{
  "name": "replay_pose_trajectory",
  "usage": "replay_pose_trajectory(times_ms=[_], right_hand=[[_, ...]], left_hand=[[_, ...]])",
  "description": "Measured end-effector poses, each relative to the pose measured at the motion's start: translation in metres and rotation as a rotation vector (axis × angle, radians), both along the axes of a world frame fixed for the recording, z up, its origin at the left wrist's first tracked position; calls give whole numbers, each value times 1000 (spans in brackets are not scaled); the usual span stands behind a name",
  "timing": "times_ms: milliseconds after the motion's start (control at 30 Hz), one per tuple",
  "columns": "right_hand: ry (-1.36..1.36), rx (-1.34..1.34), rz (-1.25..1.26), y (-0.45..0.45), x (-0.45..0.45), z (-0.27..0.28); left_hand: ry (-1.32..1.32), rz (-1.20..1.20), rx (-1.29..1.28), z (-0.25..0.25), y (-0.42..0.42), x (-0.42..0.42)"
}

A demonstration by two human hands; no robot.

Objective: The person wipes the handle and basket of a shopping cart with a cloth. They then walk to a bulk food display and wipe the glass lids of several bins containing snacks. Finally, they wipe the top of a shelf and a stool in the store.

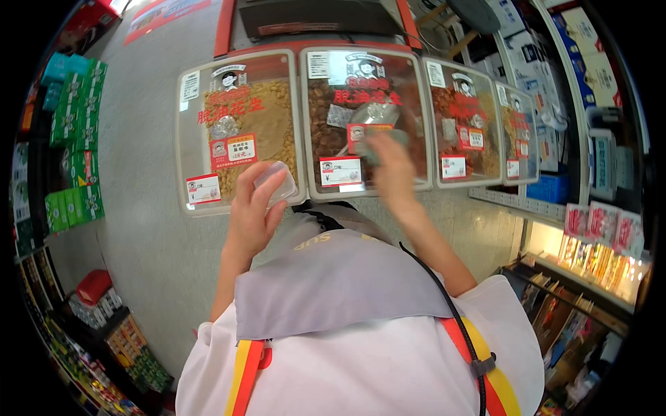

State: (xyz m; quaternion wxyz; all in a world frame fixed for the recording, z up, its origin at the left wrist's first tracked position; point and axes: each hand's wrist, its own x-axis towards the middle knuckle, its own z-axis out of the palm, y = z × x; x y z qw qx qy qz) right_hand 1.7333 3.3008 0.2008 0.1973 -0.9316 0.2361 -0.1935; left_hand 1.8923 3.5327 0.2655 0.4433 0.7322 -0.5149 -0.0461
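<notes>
Several clear-lidded bins of peanuts stand in a row before me. Over the front right corner of the leftmost bin (190,135), my left hand (250,208) has its fingers curled around a small translucent plastic piece (283,188). Whether that piece touches the lid, I cannot tell. My right hand (396,171) is motion-blurred over the second bin (427,130), gripping what looks like a grey-green cloth (372,145) against its lid. Through this lid show brown peanuts (318,112) and a metal scoop (377,115). A red-and-white price card (341,172) is on the lid's front part.
Two smaller-looking bins, the third (452,140) and the rightmost (528,138), continue the row. A red frame (223,31) stands behind. Green boxes (78,156) are stacked at left. Shelves with a blue basket (546,187) and a lit display (598,265) line the right.
</notes>
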Motion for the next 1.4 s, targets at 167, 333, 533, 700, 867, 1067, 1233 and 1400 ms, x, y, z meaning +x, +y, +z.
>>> replay_pose_trajectory(times_ms=[167, 333, 533, 700, 867, 1067, 1233, 1400], right_hand=[[-53, 183, 333, 26, 60, 30], [22, -64, 306, -20, -46, 20], [-65, -165, -132, -128, -8, 12], [-48, -95, -227, -121, -18, 16], [95, -52, -318, -73, -121, 11], [49, -98, -403, -142, -74, 7], [12, 70, -141, -96, -128, 13], [-147, -112, -485, -240, -189, -5]], left_hand=[[-75, -210, 29, 14, -36, 7], [-29, -261, 24, 4, -32, 16], [-42, -461, 20, 9, -64, 3], [28, -461, -5, 11, -69, -1], [89, -429, -17, -6, -66, -4], [55, -521, -11, 15, -109, -44], [-41, -343, 19, 11, -120, -57], [-59, -366, -19, 16, -197, -125]])
